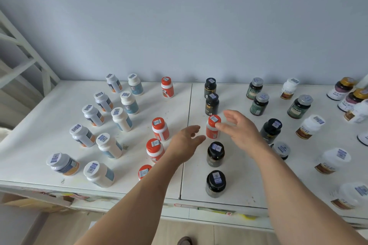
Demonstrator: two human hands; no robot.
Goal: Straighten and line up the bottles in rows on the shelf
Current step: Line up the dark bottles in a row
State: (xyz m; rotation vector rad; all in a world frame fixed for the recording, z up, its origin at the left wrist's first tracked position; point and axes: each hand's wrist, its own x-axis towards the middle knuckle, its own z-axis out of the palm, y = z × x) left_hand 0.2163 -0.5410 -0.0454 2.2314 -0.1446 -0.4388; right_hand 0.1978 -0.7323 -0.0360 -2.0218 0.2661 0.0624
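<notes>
Nearest, a dark shoe tip [184,240] on the wooden floor, below the white shelf [235,191] and its worn front edge. Two bare forearms reaching in from the near edge. Left hand [184,143] open, fingers relaxed, gripping nothing, just left of an orange bottle [212,127]. Right hand [238,130] open too, fingers spread, thumb tip at the orange cap; cannot tell whether touching. That bottle: upright, orange cap and body, barcode sticker on top, standing in the black-capped column near the shelf's middle seam.

Black-capped bottles [215,184] in that column: four, two nearer than the orange one, two farther. Left of the seam, four more orange-capped bottles [160,129], the nearest partly hidden by the left forearm, the farthest alone near the wall [179,26]. Farther left, two slanting rows of five white-capped bottles [109,145] each, one row with orange-banded labels, the other blue. Right side: grey-capped green bottles, white bottles with brown labels, gold-capped ones at the far right edge, loosely scattered.
</notes>
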